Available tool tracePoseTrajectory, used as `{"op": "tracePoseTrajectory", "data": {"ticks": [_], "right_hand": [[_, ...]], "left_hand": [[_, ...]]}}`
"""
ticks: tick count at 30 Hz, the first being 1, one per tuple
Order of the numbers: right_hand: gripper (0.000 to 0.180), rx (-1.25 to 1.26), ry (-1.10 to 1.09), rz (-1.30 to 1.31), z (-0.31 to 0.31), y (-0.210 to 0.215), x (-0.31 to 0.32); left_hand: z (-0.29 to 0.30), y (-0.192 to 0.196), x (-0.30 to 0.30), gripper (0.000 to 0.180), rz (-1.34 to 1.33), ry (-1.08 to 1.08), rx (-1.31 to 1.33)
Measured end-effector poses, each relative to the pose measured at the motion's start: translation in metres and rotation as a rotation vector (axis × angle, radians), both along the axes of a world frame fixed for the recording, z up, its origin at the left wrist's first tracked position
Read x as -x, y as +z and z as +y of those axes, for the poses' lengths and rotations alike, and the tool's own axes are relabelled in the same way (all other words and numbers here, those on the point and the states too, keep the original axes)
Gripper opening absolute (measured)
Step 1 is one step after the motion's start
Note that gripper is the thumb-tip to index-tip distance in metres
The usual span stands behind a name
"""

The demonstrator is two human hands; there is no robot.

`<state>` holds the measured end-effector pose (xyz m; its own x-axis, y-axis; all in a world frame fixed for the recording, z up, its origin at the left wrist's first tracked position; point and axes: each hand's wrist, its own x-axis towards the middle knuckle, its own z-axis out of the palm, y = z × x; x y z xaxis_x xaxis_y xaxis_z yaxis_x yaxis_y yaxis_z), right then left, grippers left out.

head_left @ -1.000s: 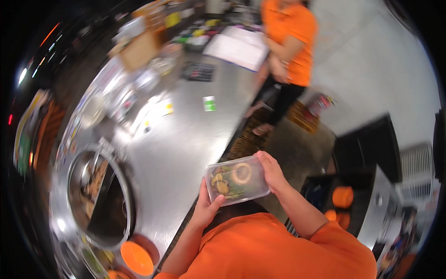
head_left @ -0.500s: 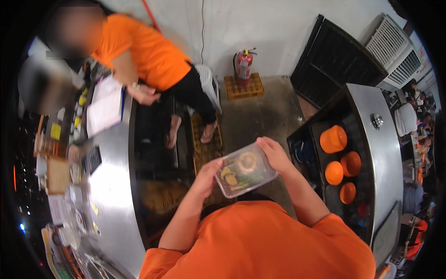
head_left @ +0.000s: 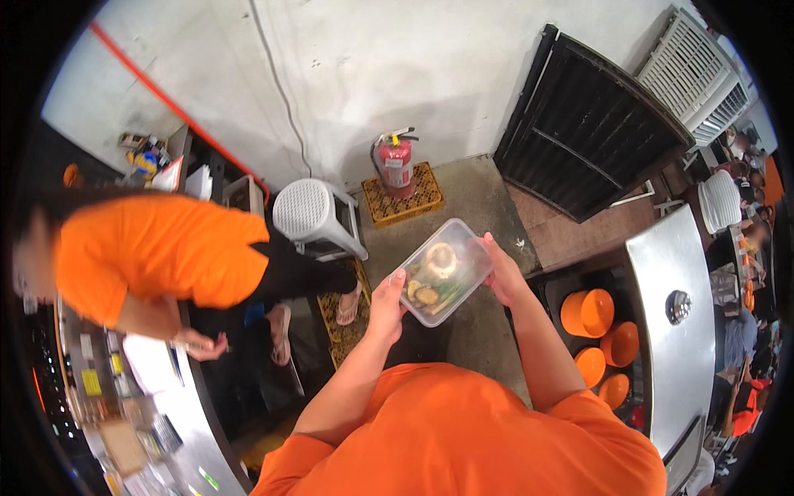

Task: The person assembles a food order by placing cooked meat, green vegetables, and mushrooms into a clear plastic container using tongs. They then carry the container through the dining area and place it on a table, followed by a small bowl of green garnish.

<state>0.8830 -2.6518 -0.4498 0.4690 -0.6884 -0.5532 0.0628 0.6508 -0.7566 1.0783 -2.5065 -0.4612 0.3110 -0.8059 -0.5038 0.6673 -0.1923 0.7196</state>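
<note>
Between my two hands is a clear plastic food container (head_left: 463,285), held out in front of my body and tilted. Through its translucent top I see green vegetables, yellowish-brown round pieces and a pale round item with a brownish centre. My left hand (head_left: 387,304) grips its left edge, thumb on top. My right hand (head_left: 501,271) closes on the opposite edge, and its fingers are partly hidden beneath the box.
A person in an orange shirt (head_left: 157,256) leans over the steel counter (head_left: 194,413) at left. Ahead are a white stool (head_left: 302,211) and a fire extinguisher (head_left: 395,165) on a yellow crate (head_left: 426,186). Orange containers (head_left: 597,312) sit under the right counter (head_left: 674,248); a black panel (head_left: 587,124) stands behind.
My view has swung left, showing more wall and the whole stool. The container has moved slightly up and right in the picture and turned, still between both hands.
</note>
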Motion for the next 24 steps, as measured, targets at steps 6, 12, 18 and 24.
{"op": "tracePoseTrajectory", "data": {"ticks": [6, 12, 18, 24], "right_hand": [[0.08, 0.044, -0.412, -0.109, -0.131, 0.004, -0.025], [0.086, 0.132, -0.45, 0.01, -0.29, -0.012, 0.033], [0.069, 0.174, -0.118, 0.152, -0.506, -0.018, 0.162], [0.062, 0.275, -0.083, 0.335, -0.603, -0.02, 0.224]], "left_hand": [[-0.161, 0.01, -0.005, 0.045, 0.024, -0.132, 0.098], [-0.34, 0.008, 0.02, 0.045, 0.12, -0.358, 0.154], [-0.538, -0.009, 0.082, 0.06, -0.096, -0.674, 0.153], [-0.683, -0.004, 0.162, 0.065, 0.078, -0.8, -0.003]]}}
